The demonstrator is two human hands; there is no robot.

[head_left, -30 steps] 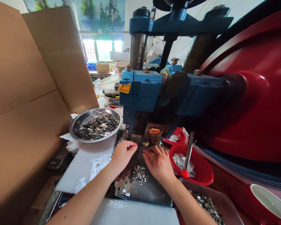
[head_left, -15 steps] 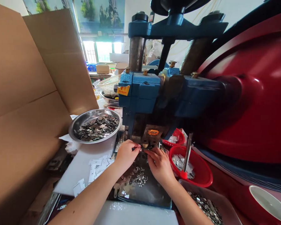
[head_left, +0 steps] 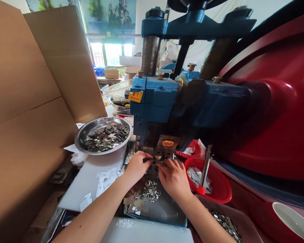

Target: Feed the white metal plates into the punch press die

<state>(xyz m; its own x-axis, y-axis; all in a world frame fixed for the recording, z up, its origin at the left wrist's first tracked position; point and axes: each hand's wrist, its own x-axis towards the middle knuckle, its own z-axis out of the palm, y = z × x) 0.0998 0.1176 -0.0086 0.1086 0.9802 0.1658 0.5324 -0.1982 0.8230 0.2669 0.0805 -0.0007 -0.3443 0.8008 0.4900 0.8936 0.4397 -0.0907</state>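
Observation:
My left hand (head_left: 136, 167) and my right hand (head_left: 174, 177) meet under the die of a blue press (head_left: 157, 101). Both pinch a small dark metal piece (head_left: 153, 160) right at the press's lower tool; the fingers are closed round it. Below my hands lies a dark tray (head_left: 164, 209) with a heap of small shiny round parts (head_left: 149, 190) and a few flat metal pieces. Most of the fingertips of both hands are hidden against the tool.
A steel bowl (head_left: 102, 135) of dark stamped pieces stands at the left. A red bowl (head_left: 212, 184) with metal plates and a red-tipped lever (head_left: 205, 168) are at the right. Cardboard sheets (head_left: 27, 101) wall the left; the red machine housing (head_left: 276, 111) fills the right. White tags (head_left: 106, 177) lie on a white board.
Both hands have moved up and closer together under the press tool, from lying spread on the tray to pinching a small piece there. The view shifted slightly.

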